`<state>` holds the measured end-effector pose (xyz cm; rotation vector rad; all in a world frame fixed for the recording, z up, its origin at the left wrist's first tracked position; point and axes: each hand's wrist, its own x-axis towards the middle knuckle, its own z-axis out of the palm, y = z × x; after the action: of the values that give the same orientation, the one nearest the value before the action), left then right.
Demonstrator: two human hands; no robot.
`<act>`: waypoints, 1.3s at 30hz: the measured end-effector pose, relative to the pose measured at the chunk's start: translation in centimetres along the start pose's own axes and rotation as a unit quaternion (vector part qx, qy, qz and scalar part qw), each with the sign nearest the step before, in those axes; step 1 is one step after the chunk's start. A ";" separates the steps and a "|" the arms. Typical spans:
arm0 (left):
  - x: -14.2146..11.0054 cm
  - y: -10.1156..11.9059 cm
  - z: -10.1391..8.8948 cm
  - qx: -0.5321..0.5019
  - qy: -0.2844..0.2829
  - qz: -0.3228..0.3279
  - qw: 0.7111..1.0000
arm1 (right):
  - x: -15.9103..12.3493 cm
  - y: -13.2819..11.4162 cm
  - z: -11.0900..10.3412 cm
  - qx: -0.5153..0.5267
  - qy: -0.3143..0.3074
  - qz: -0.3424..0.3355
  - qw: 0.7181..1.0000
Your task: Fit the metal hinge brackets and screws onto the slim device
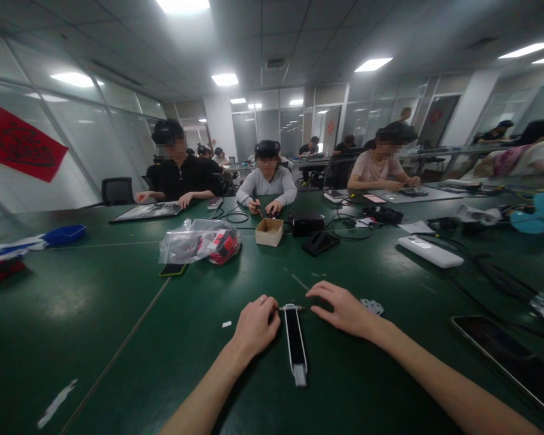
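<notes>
In front of me on the green table lies a long narrow piece with a black top and a white edge. Its near end is a pale block, and a thin cross rod runs across its far end. My left hand is closed, thumb and finger pinched at the rod's left end. To the right of the rod, my right hand is open and holds nothing, with thumb and fingers apart. A grey flat piece with a scalloped edge lies beside the right wrist, partly hidden by it.
A small open box, a plastic bag with red items and a black stand lie farther back. On the right are a white power strip, cables and a phone. Several people sit across the table.
</notes>
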<state>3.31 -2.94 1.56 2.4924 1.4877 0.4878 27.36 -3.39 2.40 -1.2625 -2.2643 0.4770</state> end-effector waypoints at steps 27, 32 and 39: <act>0.0 0.1 0.0 0.004 -0.006 -0.002 1.000 | -1.5 4.3 -3.5 -0.096 -0.076 0.078 0.989; -0.1 0.0 0.0 0.003 -0.002 0.001 1.000 | -1.2 4.3 -3.0 -0.107 -0.078 0.093 0.987; 0.0 0.0 0.1 0.008 -0.003 -0.003 1.000 | -1.2 3.2 -2.7 -0.123 -0.092 0.144 0.978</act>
<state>3.36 -2.96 1.46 2.4993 1.5015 0.4690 31.70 -2.61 2.63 -1.7527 -2.3568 0.4420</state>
